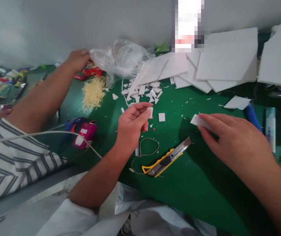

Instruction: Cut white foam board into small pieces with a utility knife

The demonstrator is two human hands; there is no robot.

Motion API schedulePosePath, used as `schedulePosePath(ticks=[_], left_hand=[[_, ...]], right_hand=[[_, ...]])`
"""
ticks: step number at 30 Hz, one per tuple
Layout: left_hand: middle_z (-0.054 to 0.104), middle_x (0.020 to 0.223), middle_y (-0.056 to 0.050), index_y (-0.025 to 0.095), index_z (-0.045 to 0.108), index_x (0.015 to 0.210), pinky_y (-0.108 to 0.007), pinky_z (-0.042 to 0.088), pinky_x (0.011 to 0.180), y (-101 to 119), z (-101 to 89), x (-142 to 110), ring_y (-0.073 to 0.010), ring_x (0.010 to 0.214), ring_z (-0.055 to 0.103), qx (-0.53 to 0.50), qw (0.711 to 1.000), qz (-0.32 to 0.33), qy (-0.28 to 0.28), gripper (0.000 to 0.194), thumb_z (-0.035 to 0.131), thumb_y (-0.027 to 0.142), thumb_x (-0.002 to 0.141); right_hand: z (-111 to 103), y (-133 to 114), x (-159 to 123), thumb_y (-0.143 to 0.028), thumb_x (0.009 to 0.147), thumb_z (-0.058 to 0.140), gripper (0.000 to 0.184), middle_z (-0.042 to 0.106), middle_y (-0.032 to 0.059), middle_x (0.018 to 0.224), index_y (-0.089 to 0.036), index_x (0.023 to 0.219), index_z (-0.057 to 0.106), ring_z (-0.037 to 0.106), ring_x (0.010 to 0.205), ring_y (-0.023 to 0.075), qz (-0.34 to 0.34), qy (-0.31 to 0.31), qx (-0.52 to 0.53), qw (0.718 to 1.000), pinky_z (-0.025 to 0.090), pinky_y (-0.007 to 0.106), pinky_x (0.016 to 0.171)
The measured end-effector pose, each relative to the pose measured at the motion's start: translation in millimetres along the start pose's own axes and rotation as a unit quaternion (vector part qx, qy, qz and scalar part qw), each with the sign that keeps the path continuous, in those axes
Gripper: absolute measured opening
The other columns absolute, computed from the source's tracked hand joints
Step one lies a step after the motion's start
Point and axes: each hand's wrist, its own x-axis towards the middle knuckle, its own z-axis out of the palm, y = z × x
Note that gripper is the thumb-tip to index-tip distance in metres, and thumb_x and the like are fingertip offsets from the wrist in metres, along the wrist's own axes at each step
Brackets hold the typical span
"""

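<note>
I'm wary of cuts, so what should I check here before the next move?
1. Left hand has the small white piece pinched: ok.
2. Right hand has the white strip in its grip: ok.
3. Yellow utility knife put away: not ok, it lies on the green tabletop.
4. Knife blade locked: cannot tell.
5. Loose white square apart from the scrap pile: ok.
6. Co-worker's hand away from the knife: ok.
</note>
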Motion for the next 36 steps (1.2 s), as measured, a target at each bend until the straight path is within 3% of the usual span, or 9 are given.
schedulePosePath(ticks=[6,10,13,18,20,23,27,30,36], left_hand=[[0.066,0.074,0.003,0.019,0.075,0.096,-0.018,0.042,0.045,-5,1.2,-5,-0.0043,0.047,0.049,0.127,0.989,0.047,-0.052,0.018,0.072,0.026,0.080],[0.069,0.082,0.000,0.018,0.074,0.104,-0.019,0.047,0.055,-19,1.3,-10,-0.0053,0.053,0.050,0.271,0.933,0.187,-0.143,0.016,0.066,0.019,0.090],[0.071,0.093,-0.003,0.017,0.072,0.113,-0.020,0.048,0.057,-25,1.1,-10,-0.0044,0.052,0.050,0.332,0.890,0.249,-0.190,0.021,0.064,0.015,0.094],[0.071,0.089,-0.001,0.018,0.070,0.096,-0.021,0.049,0.061,-19,-3.9,-9,-0.0063,0.056,0.054,0.373,0.871,0.298,-0.114,0.009,0.062,0.014,0.095],[0.068,0.077,0.002,0.019,0.067,0.088,-0.021,0.048,0.060,-16,-6.4,-9,-0.0080,0.057,0.055,0.394,0.870,0.277,-0.107,0.006,0.065,0.016,0.093],[0.066,0.071,0.004,0.021,0.066,0.090,-0.022,0.044,0.056,-12,-6.8,-11,-0.0093,0.056,0.054,0.431,0.868,0.201,-0.146,0.010,0.074,0.022,0.085],[0.066,0.074,0.005,0.022,0.068,0.097,-0.024,0.042,0.056,-9,0.2,-14,-0.0111,0.057,0.055,0.490,0.838,0.114,-0.211,0.025,0.081,0.025,0.076],[0.065,0.074,0.005,0.024,0.069,0.102,-0.025,0.040,0.057,-7,6.3,-15,-0.0132,0.060,0.058,0.515,0.822,0.067,-0.235,0.023,0.077,0.022,0.080],[0.065,0.077,0.003,0.022,0.068,0.110,-0.028,0.041,0.061,-7,8.3,-10,-0.0163,0.067,0.061,0.528,0.825,0.050,-0.194,0.025,0.073,0.021,0.085]], right_hand=[[2,1,-2,-0.026,0.100,0.050,0.031,0.080,0.0132,0.104,-0.014,0.111,0.077,0.076,0.084,0.0263,-0.008,-0.016,-0.001,1.000,0.060,0.039,0.071],[5,1,-2,-0.025,0.101,0.049,0.032,0.079,0.0141,0.108,-0.014,0.112,0.077,0.075,0.086,0.0262,-0.002,-0.025,0.006,1.000,0.060,0.040,0.072],[6,2,-2,-0.024,0.100,0.049,0.031,0.078,0.0137,0.110,-0.013,0.112,0.077,0.074,0.083,0.0239,-0.005,-0.019,-0.003,1.000,0.059,0.036,0.068],[6,5,-2,-0.026,0.100,0.048,0.033,0.076,0.0135,0.106,-0.013,0.112,0.076,0.071,0.079,0.0221,0.002,-0.021,-0.019,1.000,0.057,0.035,0.066],[6,4,-3,-0.026,0.100,0.048,0.034,0.076,0.0138,0.107,-0.013,0.113,0.077,0.071,0.082,0.0236,0.012,-0.028,-0.020,0.999,0.058,0.037,0.069],[7,4,-3,-0.025,0.099,0.048,0.034,0.076,0.0141,0.108,-0.014,0.116,0.076,0.072,0.086,0.0250,0.027,-0.035,-0.013,0.999,0.059,0.039,0.073],[7,4,-4,-0.026,0.099,0.048,0.034,0.077,0.0127,0.107,-0.017,0.118,0.075,0.072,0.086,0.0247,0.031,-0.041,-0.011,0.999,0.058,0.039,0.072],[8,4,-4,-0.026,0.100,0.048,0.034,0.077,0.0123,0.108,-0.018,0.118,0.074,0.073,0.088,0.0249,0.035,-0.042,-0.006,0.998,0.058,0.039,0.074],[12,0,-5,-0.023,0.100,0.048,0.034,0.078,0.0145,0.106,-0.013,0.119,0.074,0.074,0.088,0.0264,0.022,-0.029,0.004,0.999,0.059,0.040,0.075]])
